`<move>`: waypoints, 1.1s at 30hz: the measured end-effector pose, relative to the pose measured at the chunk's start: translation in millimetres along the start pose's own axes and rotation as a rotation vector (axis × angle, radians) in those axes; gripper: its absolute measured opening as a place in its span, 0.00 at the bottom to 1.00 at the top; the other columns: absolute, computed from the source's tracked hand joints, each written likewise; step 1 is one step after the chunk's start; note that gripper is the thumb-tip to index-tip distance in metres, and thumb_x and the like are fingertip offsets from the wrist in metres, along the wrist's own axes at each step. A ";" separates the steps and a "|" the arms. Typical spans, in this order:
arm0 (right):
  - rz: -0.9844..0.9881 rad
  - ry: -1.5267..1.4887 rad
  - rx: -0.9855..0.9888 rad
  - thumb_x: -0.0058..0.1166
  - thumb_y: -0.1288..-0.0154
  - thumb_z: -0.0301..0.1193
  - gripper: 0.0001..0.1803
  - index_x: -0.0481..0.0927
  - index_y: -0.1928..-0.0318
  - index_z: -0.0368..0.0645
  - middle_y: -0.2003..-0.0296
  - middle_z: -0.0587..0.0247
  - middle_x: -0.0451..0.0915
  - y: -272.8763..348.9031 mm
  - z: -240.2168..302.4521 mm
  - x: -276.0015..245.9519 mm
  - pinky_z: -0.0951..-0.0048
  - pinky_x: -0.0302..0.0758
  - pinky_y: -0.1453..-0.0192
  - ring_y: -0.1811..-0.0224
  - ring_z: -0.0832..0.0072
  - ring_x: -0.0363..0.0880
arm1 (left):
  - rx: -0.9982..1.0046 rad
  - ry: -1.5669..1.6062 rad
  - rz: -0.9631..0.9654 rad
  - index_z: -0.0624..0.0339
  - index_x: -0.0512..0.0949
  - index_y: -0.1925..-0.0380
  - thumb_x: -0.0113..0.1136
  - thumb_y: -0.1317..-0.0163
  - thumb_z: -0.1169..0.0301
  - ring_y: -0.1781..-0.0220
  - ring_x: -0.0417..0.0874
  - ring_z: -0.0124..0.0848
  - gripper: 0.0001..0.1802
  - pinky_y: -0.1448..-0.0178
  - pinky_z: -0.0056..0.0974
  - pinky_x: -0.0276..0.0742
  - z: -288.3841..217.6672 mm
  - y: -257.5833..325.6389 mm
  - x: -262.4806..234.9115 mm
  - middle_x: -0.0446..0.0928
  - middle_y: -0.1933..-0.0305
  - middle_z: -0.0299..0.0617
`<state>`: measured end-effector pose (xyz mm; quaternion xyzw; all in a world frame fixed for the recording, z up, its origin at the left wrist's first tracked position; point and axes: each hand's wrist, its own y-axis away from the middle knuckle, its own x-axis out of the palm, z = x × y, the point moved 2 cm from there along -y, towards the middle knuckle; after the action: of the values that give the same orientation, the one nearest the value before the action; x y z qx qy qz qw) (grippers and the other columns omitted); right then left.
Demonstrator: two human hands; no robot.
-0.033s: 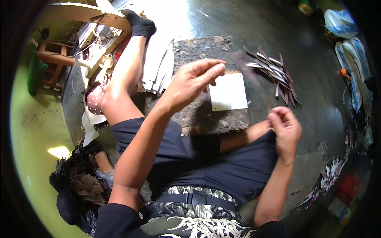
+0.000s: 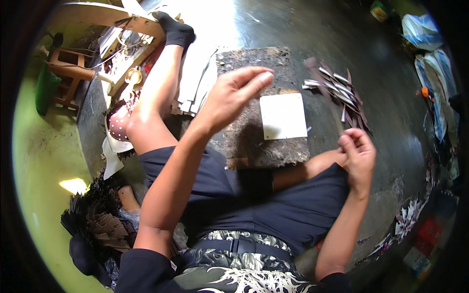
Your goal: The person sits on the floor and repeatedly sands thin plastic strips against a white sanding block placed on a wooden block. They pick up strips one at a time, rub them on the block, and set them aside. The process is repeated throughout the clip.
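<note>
My left hand (image 2: 234, 95) hovers above a worn, rough dark board (image 2: 244, 144), thumb and fingers pinched together; whatever may be between them is too small to make out. A white square plate (image 2: 284, 117) lies on the board's right half. Over my right knee, my right hand (image 2: 360, 156) is closed, fingers curled against the thumb. From its fingertips a thin brown strip (image 2: 326, 87) reaches up and away, smeared by motion. Its far end passes in front of a loose pile of brown and white strips (image 2: 349, 97) on the floor.
Long white strips (image 2: 190, 93) lie in a stack beside my left leg. A wooden frame (image 2: 110, 17) and a brown plastic stool (image 2: 73, 73) stand at the far left. Dark scraps (image 2: 105, 224) heap up at the near left. Plastic bags (image 2: 422, 31) line the right side.
The brown strip has swung to the right, from beside the board to over the strip pile. My right hand has shifted slightly right; my left hand has moved slightly left.
</note>
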<state>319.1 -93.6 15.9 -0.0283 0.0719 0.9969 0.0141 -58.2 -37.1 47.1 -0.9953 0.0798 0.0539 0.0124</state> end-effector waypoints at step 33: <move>-0.041 0.420 -0.085 0.71 0.21 0.24 0.11 0.90 0.44 0.33 0.50 0.60 0.90 -57.2 3.5 69.6 0.74 0.83 0.43 0.51 0.77 0.88 | -0.313 -0.823 -0.512 0.58 0.91 0.49 0.77 0.26 0.54 0.46 0.93 0.44 0.19 0.35 0.47 0.86 193.1 -93.8 -190.6 0.93 0.49 0.49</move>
<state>251.3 -34.9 7.1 -0.2376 0.0307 0.9707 0.0179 -250.6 91.9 -122.6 -0.8692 -0.1871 0.4481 -0.0938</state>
